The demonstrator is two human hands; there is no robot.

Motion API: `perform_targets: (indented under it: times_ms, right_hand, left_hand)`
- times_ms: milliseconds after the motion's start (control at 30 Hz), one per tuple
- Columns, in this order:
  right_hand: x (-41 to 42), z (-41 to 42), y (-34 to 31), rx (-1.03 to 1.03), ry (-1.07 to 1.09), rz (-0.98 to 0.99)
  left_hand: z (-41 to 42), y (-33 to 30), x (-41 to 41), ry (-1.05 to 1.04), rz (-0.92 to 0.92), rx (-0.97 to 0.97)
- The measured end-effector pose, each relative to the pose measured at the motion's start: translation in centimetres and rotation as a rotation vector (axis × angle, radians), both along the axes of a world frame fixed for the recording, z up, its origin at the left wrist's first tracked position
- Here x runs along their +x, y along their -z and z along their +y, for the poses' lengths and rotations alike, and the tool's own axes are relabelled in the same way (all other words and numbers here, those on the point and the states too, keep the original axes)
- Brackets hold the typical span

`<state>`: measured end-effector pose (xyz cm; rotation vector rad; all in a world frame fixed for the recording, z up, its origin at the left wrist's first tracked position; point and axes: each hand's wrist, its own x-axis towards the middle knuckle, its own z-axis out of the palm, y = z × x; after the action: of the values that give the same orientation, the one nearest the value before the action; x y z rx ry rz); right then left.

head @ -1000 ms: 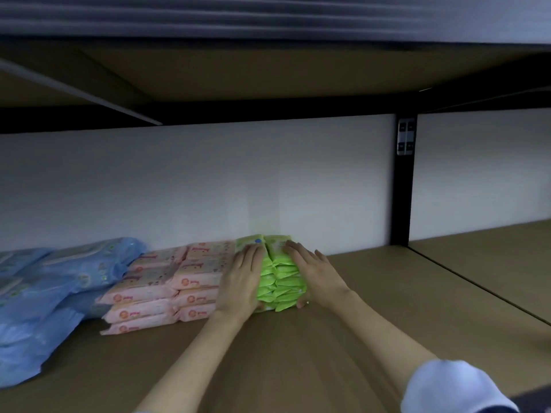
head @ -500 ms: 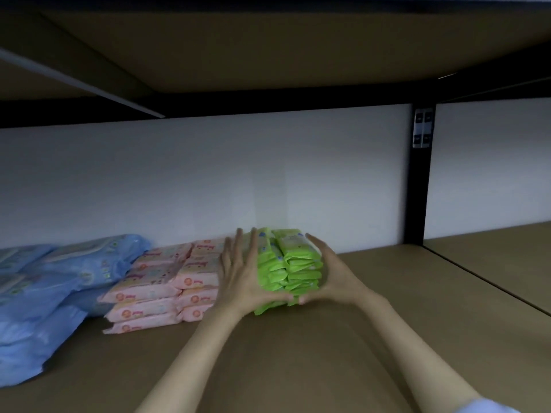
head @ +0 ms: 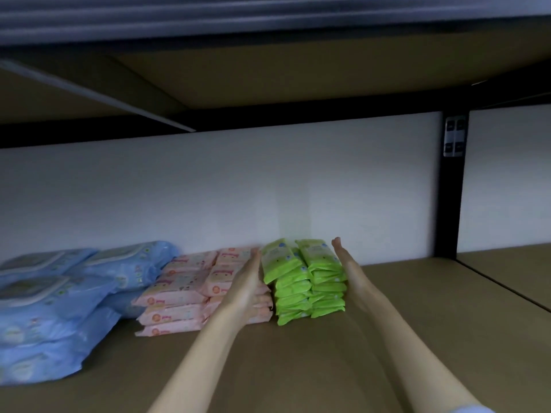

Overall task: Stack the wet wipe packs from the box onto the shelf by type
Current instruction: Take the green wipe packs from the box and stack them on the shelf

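Two side-by-side columns of small bright green soft-plastic wet wipe packs (head: 308,281) are found standing on the brown board shelf (head: 417,308), close to the white back panel (head: 208,189). The left hand (head: 244,289) and right hand (head: 350,274) are held flat and open against the left and right flanks of the green stack; nothing is gripped, and whether the palms actually press the packs cannot be told. The box is not in view.

The top packs of the left green column are seen tilted and overhanging. Should the hands be drawn away abruptly, these slippery packs could slide off, probably leftwards onto the low stacks of pink plastic wipe packs (head: 185,290) lying just beside them, mixing the types. A hard squeeze could buckle the soft columns.

Further left, large pale blue wipe packs (head: 59,299) are piled loosely. To the right, bare shelf is available up to the black metal upright (head: 448,204); the near edge is well clear.
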<state>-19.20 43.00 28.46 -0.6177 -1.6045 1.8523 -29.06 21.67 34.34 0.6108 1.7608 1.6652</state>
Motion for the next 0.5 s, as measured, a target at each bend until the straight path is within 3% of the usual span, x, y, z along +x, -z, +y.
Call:
perform_targets:
  times_ms: [67, 167, 333, 500]
  right_hand:
    - [-0.8, 1.8, 1.7, 0.048, -0.003, 0.013]
    - [0.2, -1.8, -1.2, 0.074, 0.015, 0.019]
    - [0.4, -3.1, -2.0, 0.008, 0.014, 0.103]
    - [0.3, -3.1, -2.1, -0.017, 0.036, 0.109]
  left_hand:
    - [0.3, -0.5, 0.2, 0.016, 0.004, -0.06]
    - [0.6, -0.8, 0.6, 0.012, 0.087, -0.07]
    - [2.2, 1.0, 0.2, -0.109, 0.483, -0.071]
    - [3.1, 1.1, 0.9, -0.202, 0.428, 0.039]
